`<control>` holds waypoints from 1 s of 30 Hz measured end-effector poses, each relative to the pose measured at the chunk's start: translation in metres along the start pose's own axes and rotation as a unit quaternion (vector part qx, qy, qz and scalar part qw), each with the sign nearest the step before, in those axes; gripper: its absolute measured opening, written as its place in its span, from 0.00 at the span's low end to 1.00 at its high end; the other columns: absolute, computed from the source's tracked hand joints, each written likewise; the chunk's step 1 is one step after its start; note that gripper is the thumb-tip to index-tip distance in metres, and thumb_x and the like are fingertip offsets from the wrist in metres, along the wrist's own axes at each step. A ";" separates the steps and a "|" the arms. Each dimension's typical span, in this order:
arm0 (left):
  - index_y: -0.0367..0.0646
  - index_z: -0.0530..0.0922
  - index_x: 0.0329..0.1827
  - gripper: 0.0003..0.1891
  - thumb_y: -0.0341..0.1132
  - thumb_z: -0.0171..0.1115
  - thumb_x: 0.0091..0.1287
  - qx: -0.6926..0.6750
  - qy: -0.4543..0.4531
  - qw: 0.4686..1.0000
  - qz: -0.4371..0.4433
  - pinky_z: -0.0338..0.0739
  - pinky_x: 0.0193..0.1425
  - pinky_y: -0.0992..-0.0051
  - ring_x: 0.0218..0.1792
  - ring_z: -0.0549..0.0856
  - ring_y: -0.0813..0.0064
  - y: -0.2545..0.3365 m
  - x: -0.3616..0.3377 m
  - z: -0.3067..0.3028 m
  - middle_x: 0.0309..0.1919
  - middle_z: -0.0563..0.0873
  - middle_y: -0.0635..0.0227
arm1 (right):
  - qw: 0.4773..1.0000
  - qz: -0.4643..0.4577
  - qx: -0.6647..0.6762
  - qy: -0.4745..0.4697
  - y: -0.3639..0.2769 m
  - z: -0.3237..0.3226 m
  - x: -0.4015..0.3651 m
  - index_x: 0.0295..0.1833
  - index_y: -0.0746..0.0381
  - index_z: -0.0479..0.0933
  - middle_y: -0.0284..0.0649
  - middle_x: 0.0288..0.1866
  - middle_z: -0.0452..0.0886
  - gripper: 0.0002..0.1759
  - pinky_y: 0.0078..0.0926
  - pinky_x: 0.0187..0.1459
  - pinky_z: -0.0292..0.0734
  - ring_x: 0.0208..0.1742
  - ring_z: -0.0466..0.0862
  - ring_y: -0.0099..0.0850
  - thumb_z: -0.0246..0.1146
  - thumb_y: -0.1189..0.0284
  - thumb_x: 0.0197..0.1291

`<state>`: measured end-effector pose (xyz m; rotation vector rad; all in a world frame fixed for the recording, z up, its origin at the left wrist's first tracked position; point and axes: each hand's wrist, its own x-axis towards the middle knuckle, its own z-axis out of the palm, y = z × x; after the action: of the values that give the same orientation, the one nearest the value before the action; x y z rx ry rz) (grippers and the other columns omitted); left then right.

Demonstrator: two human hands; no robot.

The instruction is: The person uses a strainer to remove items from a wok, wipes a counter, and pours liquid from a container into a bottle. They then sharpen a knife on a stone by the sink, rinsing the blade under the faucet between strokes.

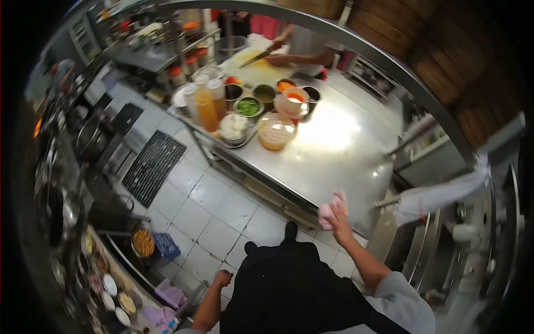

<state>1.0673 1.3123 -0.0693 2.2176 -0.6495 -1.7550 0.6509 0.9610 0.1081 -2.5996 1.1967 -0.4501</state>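
My right hand [338, 219] presses a pink cloth [324, 217] at the front edge of the stainless steel table [334, 167], with its fingers closed on the cloth. Low beside my black apron [289, 295] hangs my left hand [223, 278], fingers curled in and nothing visible in them. Further along the tabletop stand a clear tub with a lid [275, 131], a bowl of white pieces [233, 128], a bowl of chopped greens [248, 107] and several squeeze bottles [207, 111].
Across the table another person's hand [277, 59] works with a knife [255, 59] on a cutting board [256, 69]. A black floor mat [154, 168] lies on white tiles. A pot of brown pieces [143, 243] stands lower left. A white-wrapped bundle [442, 192] juts out at right.
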 end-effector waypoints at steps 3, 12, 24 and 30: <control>0.34 0.81 0.33 0.13 0.39 0.64 0.65 -0.044 0.002 0.999 0.011 0.78 0.20 0.70 0.19 0.83 0.70 0.006 0.005 -0.013 0.22 0.84 0.60 | 0.985 0.156 -0.060 -0.030 0.053 -0.043 -0.112 0.47 0.59 0.82 0.49 0.76 0.63 0.15 0.40 0.73 0.61 0.76 0.63 0.53 0.59 0.81 0.54; 0.32 0.82 0.38 0.15 0.39 0.64 0.66 0.006 0.021 1.000 0.011 0.80 0.22 0.71 0.21 0.84 0.70 0.057 0.042 -0.044 0.24 0.85 0.59 | 0.962 0.260 0.083 -0.023 0.011 -0.118 0.000 0.57 0.60 0.80 0.55 0.58 0.80 0.22 0.41 0.60 0.75 0.57 0.81 0.51 0.61 0.74 0.55; 0.33 0.82 0.41 0.14 0.39 0.63 0.67 -0.176 0.100 0.979 0.002 0.79 0.25 0.71 0.22 0.84 0.72 0.109 0.014 -0.017 0.25 0.86 0.59 | 0.985 -0.106 0.001 -0.135 0.004 0.032 0.236 0.71 0.58 0.66 0.57 0.76 0.59 0.27 0.58 0.74 0.47 0.77 0.57 0.57 0.55 0.68 0.66; 0.33 0.83 0.43 0.16 0.40 0.64 0.65 -0.056 0.113 0.991 -0.046 0.81 0.25 0.70 0.24 0.86 0.71 0.132 -0.023 0.018 0.26 0.86 0.59 | 0.998 -0.020 -0.052 -0.028 0.102 0.048 0.351 0.66 0.59 0.70 0.59 0.73 0.63 0.23 0.52 0.68 0.64 0.71 0.65 0.60 0.53 0.68 0.66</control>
<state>1.0201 1.2102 0.0051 2.3533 -0.3958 -1.5071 0.8147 0.6312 0.0902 -2.7092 1.1800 -0.3279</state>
